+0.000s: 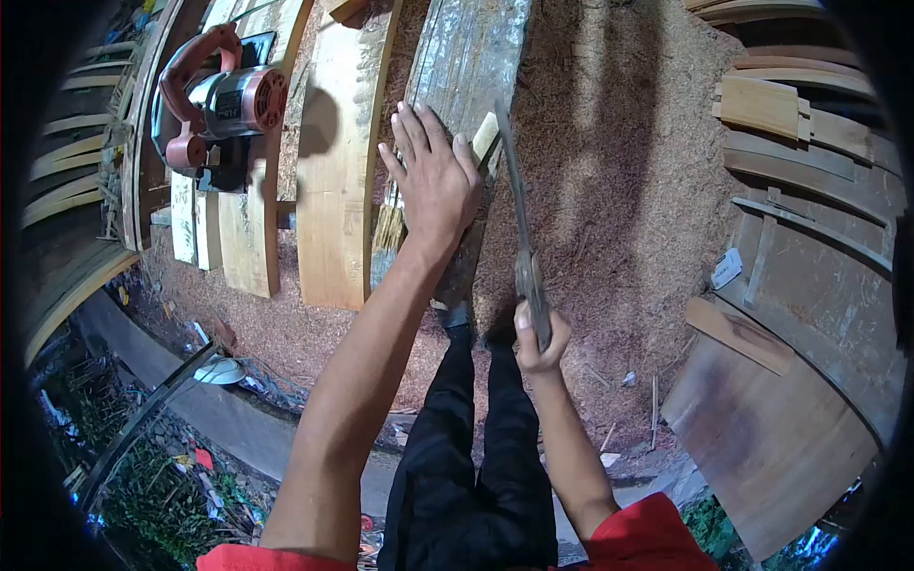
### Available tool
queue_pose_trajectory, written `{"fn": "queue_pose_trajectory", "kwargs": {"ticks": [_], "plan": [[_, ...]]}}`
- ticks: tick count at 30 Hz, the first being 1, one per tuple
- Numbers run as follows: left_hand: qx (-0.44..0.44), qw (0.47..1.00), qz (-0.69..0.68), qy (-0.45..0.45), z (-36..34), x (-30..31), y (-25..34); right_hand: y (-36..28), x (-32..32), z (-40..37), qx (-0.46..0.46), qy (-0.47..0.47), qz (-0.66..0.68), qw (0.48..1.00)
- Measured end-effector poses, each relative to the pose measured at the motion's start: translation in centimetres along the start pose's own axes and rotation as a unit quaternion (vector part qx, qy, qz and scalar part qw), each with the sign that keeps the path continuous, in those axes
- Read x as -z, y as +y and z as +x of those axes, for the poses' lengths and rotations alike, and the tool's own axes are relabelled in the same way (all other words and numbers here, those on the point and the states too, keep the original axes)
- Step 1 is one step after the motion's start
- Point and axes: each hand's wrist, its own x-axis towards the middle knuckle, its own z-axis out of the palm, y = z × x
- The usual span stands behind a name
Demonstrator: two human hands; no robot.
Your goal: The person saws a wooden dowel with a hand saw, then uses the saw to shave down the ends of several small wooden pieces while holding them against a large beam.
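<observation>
Both your hands are busy: your left hand lies flat, fingers spread, on the long grey worn wooden plank, touching a small pale wooden strip. Your right hand grips the long thin metal blade, its tip just beside the strip; whether the strip is cut yet is too small to see

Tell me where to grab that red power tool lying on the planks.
Take the red power tool by its arched red handle, coming from above on the side away from the bulky motor housing: the loop stands open, leaving finger room.
</observation>
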Motion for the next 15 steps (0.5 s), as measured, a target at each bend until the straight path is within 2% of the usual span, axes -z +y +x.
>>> {"fn": "queue_pose_trajectory", "kwargs": {"ticks": [6,9,10,15], "plan": [[-0.009,1.000,0.004,0.029,0.3,-0.4,0.2,2.2,-0.6,2.0,-0.001,0.022,-0.005,1.000],[-0.011,0.999,0.011,0.037,0.1,-0.4,0.1,1.8,0.3,2.1,0.033,-0.032,-0.033,0.998],[-0.011,0.999,0.012,0.037,0.0,-0.3,0.0,1.8,0.2,1.9,0.015,-0.023,-0.004,1.000],[-0.021,0.999,-0.008,0.039,0.1,0.0,-0.1,0.0,1.5,3.5,0.039,-0.059,-0.076,0.995]]}}
